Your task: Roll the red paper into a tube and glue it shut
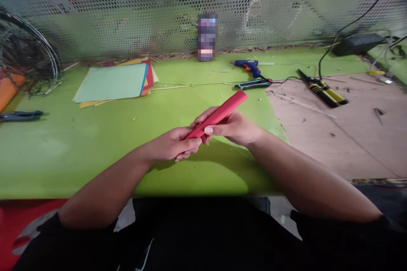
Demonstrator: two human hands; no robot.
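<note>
A red rolled paper tube [224, 112] slants up to the right above the green tabletop. Around its lower end my left hand [178, 143] is closed, thumb along the near side. My right hand [233, 127] grips the tube near its middle, with the thumb pressed on the front and the fingers behind. The upper end of the tube sticks out past my right hand. The lower end is partly hidden by my left fingers.
A stack of coloured paper sheets [111, 82] lies at the back left. Behind the hands are a blue glue gun [249, 67] and a utility knife [253, 84]. Yellow-and-black pliers [324, 91] rest at right, dark blue pliers [20, 116] at left. A perforated metal panel [127, 12] stands behind.
</note>
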